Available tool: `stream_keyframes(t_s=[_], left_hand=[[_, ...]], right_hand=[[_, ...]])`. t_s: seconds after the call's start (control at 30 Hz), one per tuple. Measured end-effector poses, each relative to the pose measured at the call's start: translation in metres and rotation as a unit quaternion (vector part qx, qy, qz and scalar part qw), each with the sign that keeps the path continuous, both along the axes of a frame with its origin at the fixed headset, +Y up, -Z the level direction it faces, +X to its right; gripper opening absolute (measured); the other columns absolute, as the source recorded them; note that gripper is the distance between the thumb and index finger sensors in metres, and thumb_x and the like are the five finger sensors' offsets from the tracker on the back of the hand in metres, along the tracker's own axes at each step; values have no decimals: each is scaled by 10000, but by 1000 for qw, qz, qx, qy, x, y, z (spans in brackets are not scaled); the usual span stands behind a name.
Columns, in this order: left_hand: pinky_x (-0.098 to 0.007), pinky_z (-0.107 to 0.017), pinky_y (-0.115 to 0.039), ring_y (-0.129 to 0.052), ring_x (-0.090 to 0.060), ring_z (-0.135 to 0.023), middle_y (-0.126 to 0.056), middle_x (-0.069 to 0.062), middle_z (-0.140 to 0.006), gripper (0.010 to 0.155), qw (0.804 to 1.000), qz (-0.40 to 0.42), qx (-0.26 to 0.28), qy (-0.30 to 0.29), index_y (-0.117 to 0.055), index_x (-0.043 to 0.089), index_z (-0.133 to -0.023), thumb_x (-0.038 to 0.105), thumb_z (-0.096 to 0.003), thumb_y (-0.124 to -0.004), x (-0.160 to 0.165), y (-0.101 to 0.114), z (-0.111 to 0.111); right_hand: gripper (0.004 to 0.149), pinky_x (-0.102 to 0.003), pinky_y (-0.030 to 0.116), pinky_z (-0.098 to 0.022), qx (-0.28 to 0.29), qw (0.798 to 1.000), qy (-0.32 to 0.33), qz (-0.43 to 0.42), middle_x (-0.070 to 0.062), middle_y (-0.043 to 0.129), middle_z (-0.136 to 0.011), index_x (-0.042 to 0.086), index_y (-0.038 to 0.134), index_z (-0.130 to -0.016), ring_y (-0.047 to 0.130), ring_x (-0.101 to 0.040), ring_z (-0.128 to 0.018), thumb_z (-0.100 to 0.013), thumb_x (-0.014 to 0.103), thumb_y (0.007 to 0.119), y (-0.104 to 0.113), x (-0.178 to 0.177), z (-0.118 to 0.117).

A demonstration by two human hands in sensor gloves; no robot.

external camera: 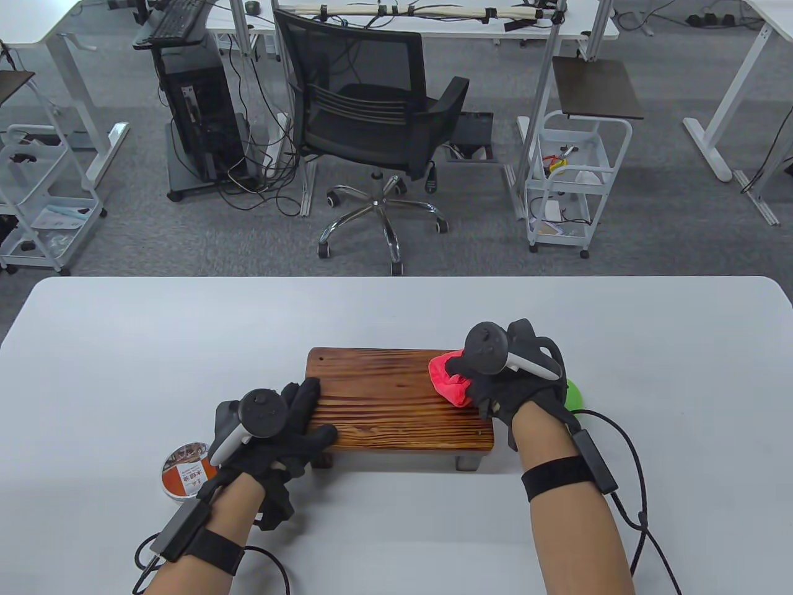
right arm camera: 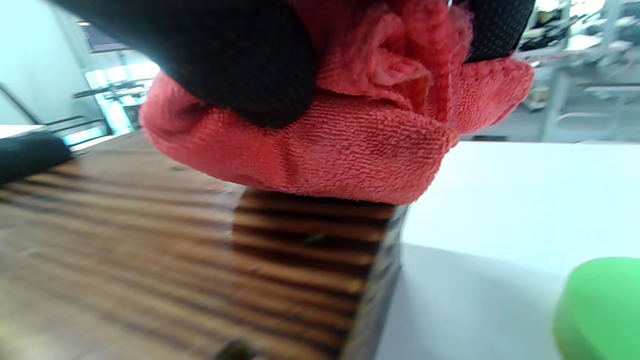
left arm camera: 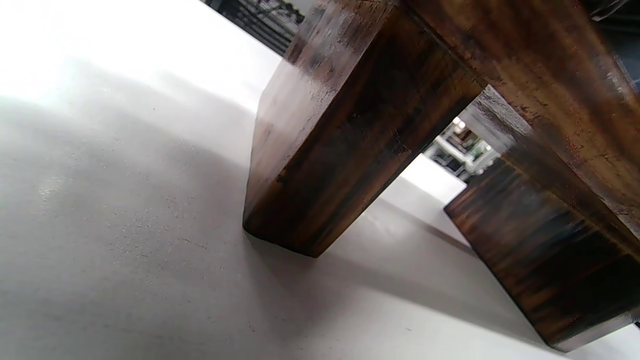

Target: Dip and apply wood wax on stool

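A low dark wooden stool [external camera: 384, 403] with striped grain stands mid-table. My right hand [external camera: 495, 387] grips a bunched red cloth [external camera: 449, 381] and presses it on the stool's far right corner; the right wrist view shows the cloth [right arm camera: 350, 150] squeezed between black gloved fingers [right arm camera: 240, 60] at the stool's edge [right arm camera: 310, 240]. My left hand [external camera: 291, 421] lies on the stool's left end with fingers spread over the top and thumb along the front edge. The left wrist view shows only the stool's legs [left arm camera: 340, 140] from below. A round wax tin [external camera: 184, 477] sits by my left wrist.
A green round thing [external camera: 573, 393], partly hidden behind my right hand, lies on the white table [external camera: 124, 347] right of the stool; it appears as a green lid-like shape [right arm camera: 600, 305] in the right wrist view. Beyond the table stand an office chair [external camera: 378, 124] and carts.
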State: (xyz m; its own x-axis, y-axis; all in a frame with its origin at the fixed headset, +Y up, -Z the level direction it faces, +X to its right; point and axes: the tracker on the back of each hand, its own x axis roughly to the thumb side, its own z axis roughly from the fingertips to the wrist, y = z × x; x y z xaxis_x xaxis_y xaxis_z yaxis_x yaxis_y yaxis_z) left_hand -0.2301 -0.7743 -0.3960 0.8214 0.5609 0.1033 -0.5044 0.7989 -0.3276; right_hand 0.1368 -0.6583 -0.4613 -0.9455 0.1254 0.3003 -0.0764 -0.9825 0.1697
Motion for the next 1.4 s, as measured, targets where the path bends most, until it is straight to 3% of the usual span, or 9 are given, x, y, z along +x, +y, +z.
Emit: stream_keyframes(t_s=[0.07,0.23,0.4,0.67,0.8,1.03,1.13,1.3,1.4], left_hand=[[-858,-673,-184,-22,-569,-1091,-136,-199,-1285,1037,1000,0,0,0,-70,384,-1173,824,-429,-643,0,0,0],[-858,-672,-185,-21,-568,-1092,-137,-200,-1285,1037,1000,-1,0,0,-69,384,-1173,825,-429,-641,0,0,0],[-857,-673,-184,-22,-568,-1092,-135,-199,-1285,1036,1000,-2,1,1,-70,382,-1173,824,-430,-640,0,0,0],[-857,-673,-185,-21,-568,-1092,-136,-200,-1285,1036,1000,-2,0,0,-71,382,-1173,823,-430,-641,0,0,0],[-858,-672,-184,-22,-568,-1092,-137,-200,-1285,1037,1000,-3,1,0,-70,380,-1173,823,-429,-641,0,0,0],[-858,-672,-184,-21,-568,-1092,-135,-201,-1285,1040,1000,-3,1,-1,-68,375,-1174,823,-430,-641,0,0,0],[-857,-673,-183,-20,-568,-1092,-135,-200,-1284,1039,1000,-4,1,-2,-69,372,-1174,821,-432,-642,0,0,-1],[-858,-672,-184,-22,-568,-1092,-134,-201,-1284,1039,1000,-4,2,-1,-68,372,-1174,821,-432,-641,0,0,-1],[-858,-672,-183,-23,-568,-1092,-136,-201,-1284,1037,1000,-4,2,-2,-72,373,-1173,821,-431,-642,0,0,-1]], right_hand=[[581,-571,695,-660,40,998,-17,40,-54,755,-1062,325,767,-1000,799,-351,-944,-442,309,930,-5,1,-2],[582,-566,699,-660,37,998,20,50,-59,747,-1060,305,778,-993,792,-354,-944,-435,310,941,-7,-6,9],[572,-573,690,-664,3,1000,30,9,-48,754,-1059,306,794,-988,790,-345,-948,-437,315,944,-4,2,15],[574,-590,677,-670,26,999,13,-24,-44,748,-1061,321,778,-992,788,-341,-948,-440,325,932,-9,9,16],[570,-596,688,-658,80,995,-1,-53,-42,783,-1039,300,784,-985,818,-342,-928,-435,316,930,-4,16,21],[566,-596,699,-647,176,978,-62,-90,-48,810,-1015,283,792,-979,840,-343,-905,-431,313,931,29,70,52],[567,-593,704,-645,206,969,-110,-85,-52,818,-1008,279,792,-978,851,-345,-894,-429,315,932,41,112,75],[568,-596,702,-644,210,960,-178,-54,-59,820,-1005,276,794,-978,851,-351,-891,-429,313,933,38,164,105],[567,-599,700,-644,201,953,-227,-1,-61,818,-1005,272,794,-978,851,-353,-890,-430,312,933,21,200,125]])
